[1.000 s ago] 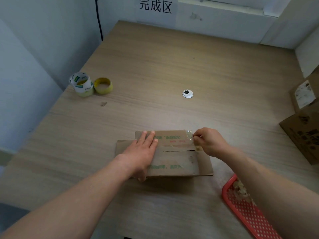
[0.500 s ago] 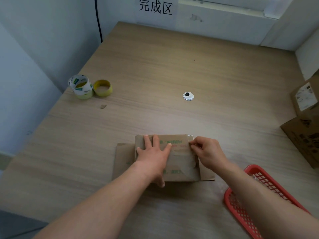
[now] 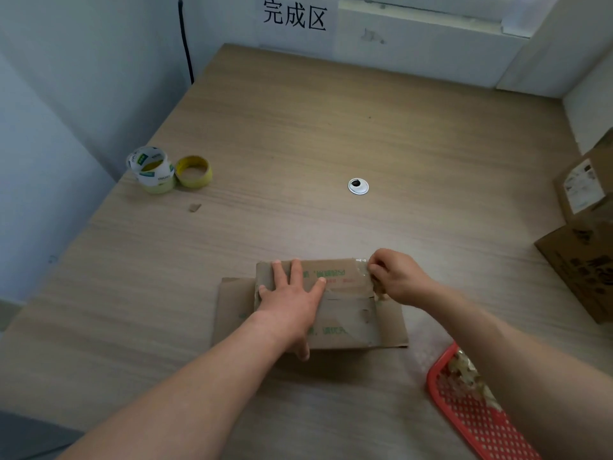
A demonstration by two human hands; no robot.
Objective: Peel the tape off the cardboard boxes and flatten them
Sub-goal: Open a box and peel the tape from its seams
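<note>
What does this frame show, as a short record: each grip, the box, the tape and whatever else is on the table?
left grip: pressed flat on the box, fingers spread
right grip: pinches the tape at the box's far right corner
box: lies low on the table, flaps spread to both sides
tape: clear, on that corner, not yet off
basket: red, near right, holds tape scraps
rolls: tape rolls, far left
other boxes: right edge, stacked
</note>
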